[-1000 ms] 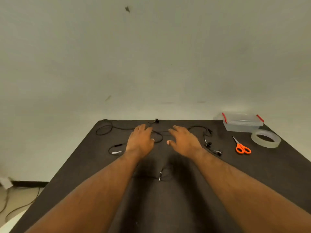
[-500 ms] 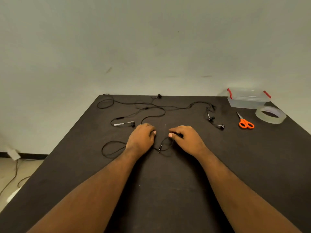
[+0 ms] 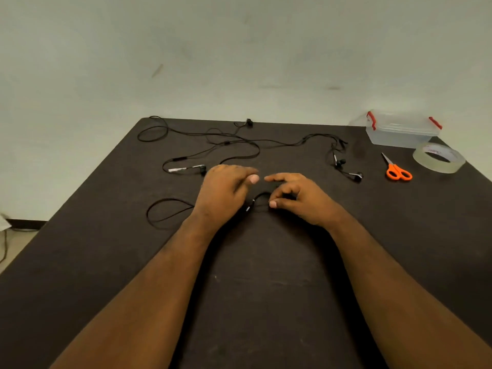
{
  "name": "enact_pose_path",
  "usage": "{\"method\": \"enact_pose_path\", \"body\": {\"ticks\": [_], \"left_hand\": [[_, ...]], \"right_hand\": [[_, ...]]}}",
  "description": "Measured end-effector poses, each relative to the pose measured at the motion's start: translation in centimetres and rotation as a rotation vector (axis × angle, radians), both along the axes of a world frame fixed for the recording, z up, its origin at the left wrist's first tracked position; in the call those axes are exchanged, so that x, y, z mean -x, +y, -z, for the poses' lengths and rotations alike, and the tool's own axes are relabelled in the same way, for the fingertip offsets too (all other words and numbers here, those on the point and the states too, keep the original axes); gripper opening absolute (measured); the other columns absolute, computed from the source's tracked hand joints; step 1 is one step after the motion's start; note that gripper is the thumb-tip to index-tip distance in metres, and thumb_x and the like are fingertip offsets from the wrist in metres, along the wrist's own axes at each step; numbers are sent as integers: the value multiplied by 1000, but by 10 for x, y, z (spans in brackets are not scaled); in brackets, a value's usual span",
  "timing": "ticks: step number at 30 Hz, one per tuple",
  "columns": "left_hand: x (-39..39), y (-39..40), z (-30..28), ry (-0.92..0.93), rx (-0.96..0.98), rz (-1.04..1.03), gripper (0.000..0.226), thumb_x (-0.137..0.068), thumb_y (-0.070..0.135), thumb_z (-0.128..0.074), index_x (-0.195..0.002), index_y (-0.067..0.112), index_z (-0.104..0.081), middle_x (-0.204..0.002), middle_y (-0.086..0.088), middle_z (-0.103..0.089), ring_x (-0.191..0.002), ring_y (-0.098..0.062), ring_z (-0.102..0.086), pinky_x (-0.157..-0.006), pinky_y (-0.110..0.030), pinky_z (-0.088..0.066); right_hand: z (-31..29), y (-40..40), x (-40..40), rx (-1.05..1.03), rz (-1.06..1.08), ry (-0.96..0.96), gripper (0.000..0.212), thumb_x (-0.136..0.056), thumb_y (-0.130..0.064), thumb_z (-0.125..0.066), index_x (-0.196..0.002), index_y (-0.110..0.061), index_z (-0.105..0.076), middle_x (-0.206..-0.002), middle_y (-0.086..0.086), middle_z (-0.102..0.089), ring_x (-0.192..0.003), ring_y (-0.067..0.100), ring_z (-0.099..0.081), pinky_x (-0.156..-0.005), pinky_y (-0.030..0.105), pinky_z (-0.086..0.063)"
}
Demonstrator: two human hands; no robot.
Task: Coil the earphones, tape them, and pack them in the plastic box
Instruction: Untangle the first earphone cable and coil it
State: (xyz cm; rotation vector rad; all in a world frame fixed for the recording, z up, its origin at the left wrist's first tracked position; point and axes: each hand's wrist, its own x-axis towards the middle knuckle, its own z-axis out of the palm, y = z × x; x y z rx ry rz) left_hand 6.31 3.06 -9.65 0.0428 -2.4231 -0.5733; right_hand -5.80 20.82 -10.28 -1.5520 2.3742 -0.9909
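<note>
Black earphones [image 3: 241, 141] lie tangled across the far half of the dark table [image 3: 266, 288], with earbuds at the left [image 3: 202, 169] and right [image 3: 356, 174]. One cable loop [image 3: 165, 211] runs under my left hand [image 3: 223, 195], and its jack plug [image 3: 249, 207] shows between my hands. My left hand hovers with thumb and fingers apart, holding nothing I can see. My right hand [image 3: 300, 201] curls its thumb and fingers on the short arc of cable [image 3: 262, 195] beside the plug. The clear plastic box [image 3: 402, 131] with red clips stands closed at the far right corner.
A roll of clear tape [image 3: 438, 161] lies at the right edge near the box. Orange-handled scissors [image 3: 398, 171] lie just left of the tape. A pale wall rises behind the table, and floor with a cable shows at the far left.
My hands pulled back from the far cables to the plug near the table's middle. Since then my left fingers have lifted and spread, and my right fingers have curled on the cable.
</note>
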Motion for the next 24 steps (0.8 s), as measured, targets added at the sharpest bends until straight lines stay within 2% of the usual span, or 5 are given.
{"method": "enact_pose_path", "body": {"ticks": [4,10,14,17,24], "left_hand": [[6,13,-1,-132,-147,111,27,-91,38,-61,-111,22,-69,-83,11,-70,-79,1,-62,-104,-30,-30],[7,-2,-4,17,-331,25,10,-91,14,-64,-86,8,-70,-76,2,-67,-69,-5,-58,-65,-8,-39],[4,-35,-4,-28,-340,-131,10,-90,22,-66,-87,15,-71,-69,19,-59,-64,10,-55,-61,-4,-38],[4,-41,-3,-96,-231,-95,13,-89,26,-66,-93,16,-73,-78,14,-64,-75,0,-61,-70,-27,-52],[-9,-51,-14,-94,-89,-259,20,-92,34,-60,-99,21,-73,-91,5,-72,-85,-15,-65,-69,-32,-50]], "right_hand": [[-5,-1,-3,259,74,-119,21,-90,-13,-63,-81,-31,-60,-111,-8,-64,-117,4,-52,-97,18,-38],[-17,-3,-1,412,164,-441,7,-87,-9,-67,-81,-14,-67,-64,-4,-65,-59,9,-59,-66,26,-53],[-18,13,20,242,274,-213,8,-90,-21,-63,-85,-18,-69,-63,-10,-63,-59,1,-58,-63,17,-48],[-17,18,26,219,324,-90,8,-90,-20,-63,-85,-16,-67,-70,-10,-62,-62,-3,-56,-60,9,-43],[-16,36,43,273,495,168,12,-90,-26,-63,-86,-15,-67,-79,1,-61,-75,18,-56,-66,28,-43]]}}
